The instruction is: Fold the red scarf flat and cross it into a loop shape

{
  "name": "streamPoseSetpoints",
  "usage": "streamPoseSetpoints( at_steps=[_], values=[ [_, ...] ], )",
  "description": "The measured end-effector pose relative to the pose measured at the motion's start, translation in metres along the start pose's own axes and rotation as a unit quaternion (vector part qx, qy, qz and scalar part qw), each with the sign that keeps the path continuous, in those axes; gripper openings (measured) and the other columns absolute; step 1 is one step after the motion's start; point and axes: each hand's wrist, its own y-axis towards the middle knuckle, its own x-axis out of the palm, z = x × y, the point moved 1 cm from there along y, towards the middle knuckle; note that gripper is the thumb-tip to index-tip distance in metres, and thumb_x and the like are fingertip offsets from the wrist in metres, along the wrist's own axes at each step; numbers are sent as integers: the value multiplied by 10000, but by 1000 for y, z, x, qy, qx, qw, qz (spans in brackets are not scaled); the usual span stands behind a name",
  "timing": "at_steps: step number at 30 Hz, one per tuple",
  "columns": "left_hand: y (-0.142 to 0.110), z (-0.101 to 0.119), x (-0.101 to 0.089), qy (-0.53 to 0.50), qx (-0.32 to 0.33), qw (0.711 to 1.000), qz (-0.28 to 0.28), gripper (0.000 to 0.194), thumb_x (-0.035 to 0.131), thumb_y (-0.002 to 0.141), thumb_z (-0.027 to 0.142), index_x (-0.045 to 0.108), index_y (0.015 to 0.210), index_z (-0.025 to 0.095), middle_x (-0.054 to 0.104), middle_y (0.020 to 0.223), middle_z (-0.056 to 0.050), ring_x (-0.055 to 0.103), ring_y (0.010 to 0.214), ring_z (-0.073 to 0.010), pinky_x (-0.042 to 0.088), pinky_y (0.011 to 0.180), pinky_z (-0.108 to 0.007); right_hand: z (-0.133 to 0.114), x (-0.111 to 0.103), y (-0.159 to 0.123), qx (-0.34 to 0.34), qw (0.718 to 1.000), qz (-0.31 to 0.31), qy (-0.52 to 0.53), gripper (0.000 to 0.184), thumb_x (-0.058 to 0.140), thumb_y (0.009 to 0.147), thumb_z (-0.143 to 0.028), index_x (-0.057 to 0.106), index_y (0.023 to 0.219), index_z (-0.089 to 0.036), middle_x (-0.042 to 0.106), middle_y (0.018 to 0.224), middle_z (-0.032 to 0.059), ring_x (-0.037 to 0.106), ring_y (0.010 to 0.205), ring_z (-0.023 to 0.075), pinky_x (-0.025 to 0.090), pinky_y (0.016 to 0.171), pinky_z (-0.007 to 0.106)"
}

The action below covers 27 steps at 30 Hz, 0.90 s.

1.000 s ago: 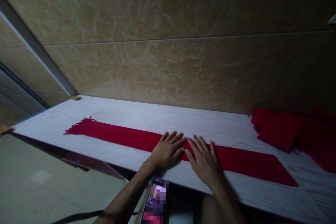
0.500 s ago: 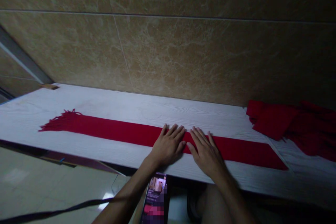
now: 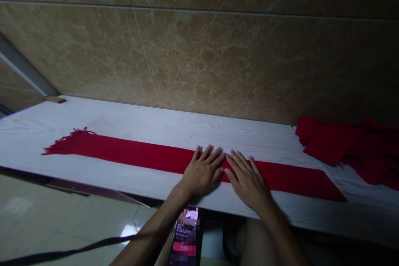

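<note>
A long red scarf (image 3: 140,153) lies flat in a narrow strip along the white wood-grain table (image 3: 131,116). Its fringe spreads out at the left end, and the right end finishes in a slanted edge. My left hand (image 3: 202,170) rests palm down on the middle of the scarf, fingers spread. Just right of it, my right hand (image 3: 246,176) lies flat on the cloth too, fingers stretched out. The thumbs are close together, and the part of the scarf beneath both palms is hidden.
A crumpled heap of red cloth (image 3: 339,143) sits at the table's right end. Behind the table stands a brown marble-patterned wall (image 3: 199,58). A lit phone (image 3: 186,232) is below the front edge, and a dark strap (image 3: 77,251) crosses the lower left.
Both hands stay flat on the scarf, with hardly any movement along it. The view has shifted slightly, and the phone's screen picture differs.
</note>
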Motion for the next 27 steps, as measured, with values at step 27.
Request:
streamPoseSetpoints(
  at_steps=[27],
  values=[
    [4,18,-26,-118,13,991,64,359,423,1068,371,710,1279,327,690,1375,10,499,1428,-220,197,1291,-547,10,4,-3,-1,997,48,66,446,466,1018,-325,619,1419,-205,567,1512,95,486,1444,260,317,1235,575]
  ],
)
